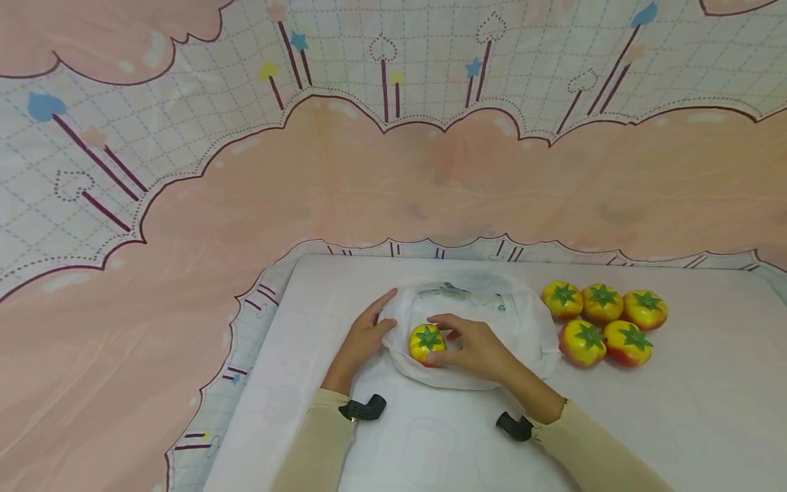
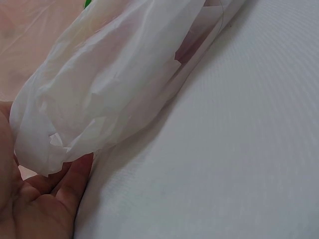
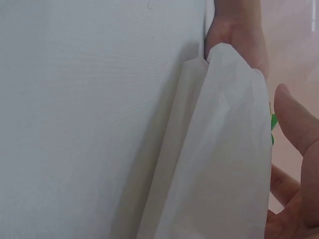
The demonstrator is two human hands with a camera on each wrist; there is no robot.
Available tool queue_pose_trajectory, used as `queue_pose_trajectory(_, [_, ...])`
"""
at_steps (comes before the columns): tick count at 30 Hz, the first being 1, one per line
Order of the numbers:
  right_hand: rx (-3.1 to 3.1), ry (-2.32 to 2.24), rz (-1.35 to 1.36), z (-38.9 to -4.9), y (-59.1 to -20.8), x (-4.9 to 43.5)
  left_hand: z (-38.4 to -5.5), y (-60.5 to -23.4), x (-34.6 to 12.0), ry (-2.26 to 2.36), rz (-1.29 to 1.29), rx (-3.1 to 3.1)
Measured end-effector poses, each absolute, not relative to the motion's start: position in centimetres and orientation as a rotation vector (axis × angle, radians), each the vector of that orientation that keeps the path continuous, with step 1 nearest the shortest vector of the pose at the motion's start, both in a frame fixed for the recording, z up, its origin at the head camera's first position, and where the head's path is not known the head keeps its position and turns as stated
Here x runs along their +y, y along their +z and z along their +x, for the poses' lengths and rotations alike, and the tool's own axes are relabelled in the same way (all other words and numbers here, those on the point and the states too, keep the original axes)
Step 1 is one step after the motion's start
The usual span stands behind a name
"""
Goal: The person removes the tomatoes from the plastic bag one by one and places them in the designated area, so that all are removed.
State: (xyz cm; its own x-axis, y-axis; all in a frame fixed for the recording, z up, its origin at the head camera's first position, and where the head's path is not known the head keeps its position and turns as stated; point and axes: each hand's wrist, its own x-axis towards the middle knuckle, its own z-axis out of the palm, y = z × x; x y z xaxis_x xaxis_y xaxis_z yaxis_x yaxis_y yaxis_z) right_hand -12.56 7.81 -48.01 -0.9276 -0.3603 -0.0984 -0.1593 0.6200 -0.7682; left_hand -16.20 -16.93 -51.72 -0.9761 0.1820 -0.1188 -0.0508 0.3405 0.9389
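Observation:
A yellow-red toy tomato (image 1: 426, 343) with a green star-shaped leaf top sits over the left part of a white plastic bag (image 1: 529, 342). My right hand (image 1: 476, 347) holds this tomato from its right side, thumb at the front and index finger at the back. In the right wrist view a bit of green leaf top (image 3: 273, 122) shows beside the thumb, the rest hidden behind the bag. At the bag's left edge is my left hand (image 1: 364, 335), which holds the plastic between thumb and fingers. Its fingers partly go behind the bag in the left wrist view.
Several more toy tomatoes (image 1: 584, 344) stand close together in two rows, right of the bag. All lie on a white-covered table (image 1: 449, 444). A patterned peach cloth (image 1: 399, 184) hangs behind the table's far edge and down its left side.

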Motion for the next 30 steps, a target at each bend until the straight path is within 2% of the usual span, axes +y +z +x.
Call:
queue_pose_trajectory(8, [2.614, -1.192, -0.486, -12.37, -47.97, 7.7, -16.24, -51.78, -17.02, 1.685, 0.125, 2.404])
queue_pose_trajectory(30, [2.622, -1.193, -0.418, -12.25, -47.98, 7.87, -16.24, -51.61, -16.95, 1.681, 0.111, 2.414])
